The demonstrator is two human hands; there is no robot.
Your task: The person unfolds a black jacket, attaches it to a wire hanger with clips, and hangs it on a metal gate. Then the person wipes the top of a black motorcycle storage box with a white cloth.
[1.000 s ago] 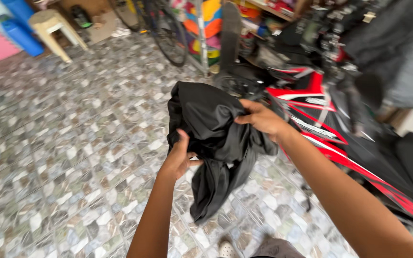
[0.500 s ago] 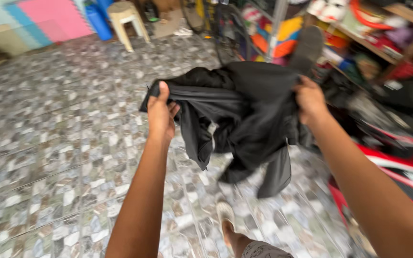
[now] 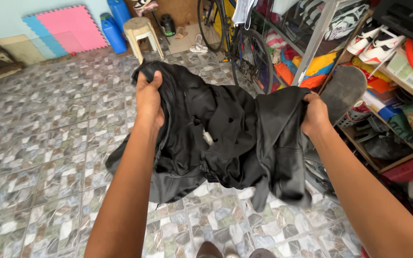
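hanging in the air over the tiled floor [image 3: 48, 177], a black jacket [image 3: 225, 138] spreads between two hands. the left hand [image 3: 149, 98] squeezes one top edge. the right hand [image 3: 315, 114] squeezes the other. a bike [image 3: 244, 48] and a stool [image 3: 140, 29] stand behind.

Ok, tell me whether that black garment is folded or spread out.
Partly spread, not folded. The black garment hangs bunched and creased between the left hand and right hand, each gripping an upper edge; its lower part droops unevenly.

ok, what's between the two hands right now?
In the head view, the black jacket spans the stretch between the left hand and the right hand. Both grip it, and it sags, crumpled, above the tiled floor.
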